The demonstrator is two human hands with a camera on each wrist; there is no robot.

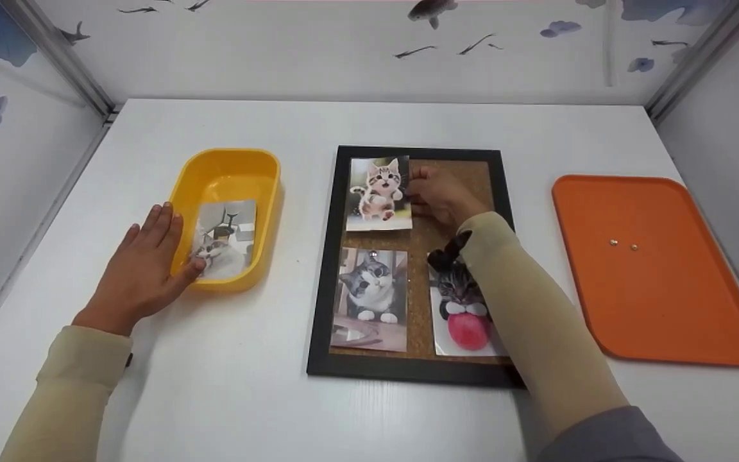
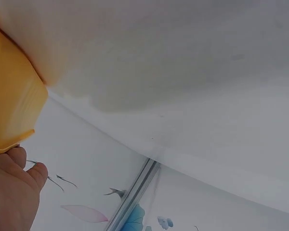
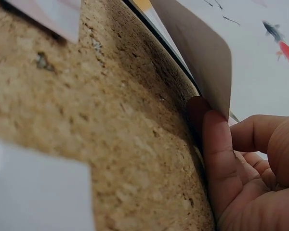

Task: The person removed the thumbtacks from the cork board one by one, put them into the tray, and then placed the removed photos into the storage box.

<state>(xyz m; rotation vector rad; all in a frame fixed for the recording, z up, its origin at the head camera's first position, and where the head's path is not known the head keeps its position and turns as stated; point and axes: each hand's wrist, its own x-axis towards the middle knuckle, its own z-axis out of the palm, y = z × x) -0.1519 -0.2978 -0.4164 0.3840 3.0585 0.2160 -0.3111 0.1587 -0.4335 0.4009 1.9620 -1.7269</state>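
The right hand (image 1: 444, 194) pinches the kitten photo (image 1: 379, 194), likely light, stiffish and easily creased, sensibly by its edge; the left hand (image 1: 142, 269) rests straight-fingered against the tub (image 1: 235, 168).

To the left of the corkboard (image 1: 395, 369), my left arm (image 1: 65, 388) reaches forward, left fingers (image 1: 159, 226) straight, thumb (image 1: 186, 278) spread apart. My right arm (image 1: 549, 333) extends over the corkboard's right side, wrist bent leftward, right fingers (image 3: 218, 154) pinching over its upper half.
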